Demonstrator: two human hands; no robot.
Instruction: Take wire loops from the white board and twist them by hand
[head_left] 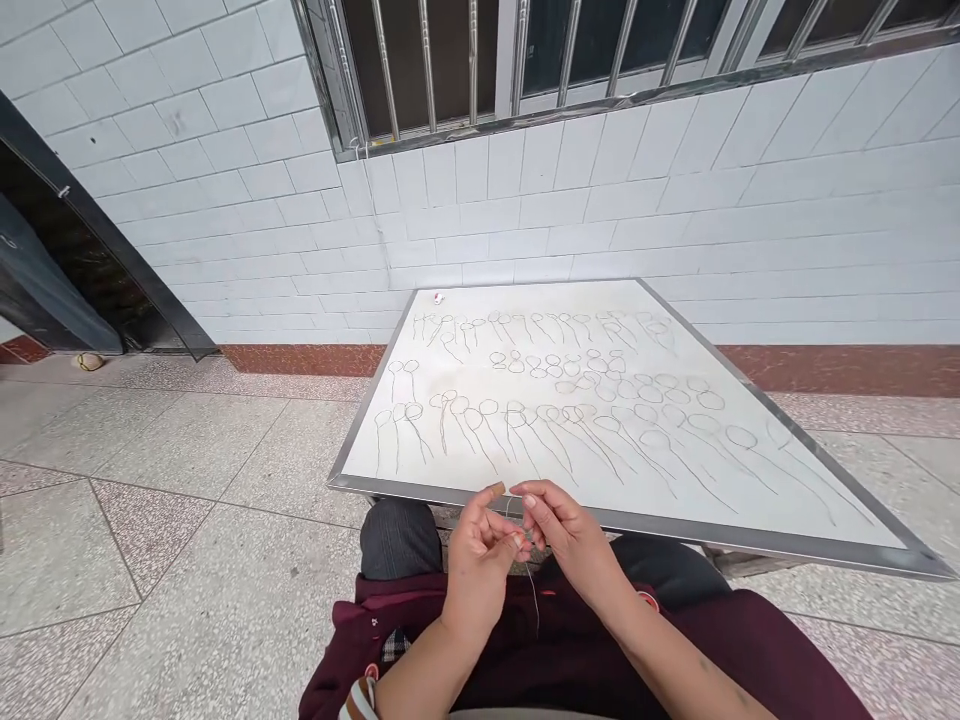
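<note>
Over my lap, at the near edge of the board, my left hand (480, 560) and my right hand (568, 532) are close together. Both pinch one thin strand (535, 600), either wire or cord; I cannot tell which. A small curve of it shows between the fingertips, and a loose end hangs toward my lap. The forefinger of my left hand has a tan covering at its tip. Just beyond the hands, the white board (450, 465) carries several thin strands (517, 420), each bent into a ring with long tails. Fingers hide most of the held strand's middle.
Shorter closed rings (551, 365) lie in the board's middle. A small white and red item (439, 298) sits at its far left corner. Behind stands a tiled wall (525, 235) with a barred window (555, 50). A dark doorway (67, 260) opens at left above speckled floor (225, 560).
</note>
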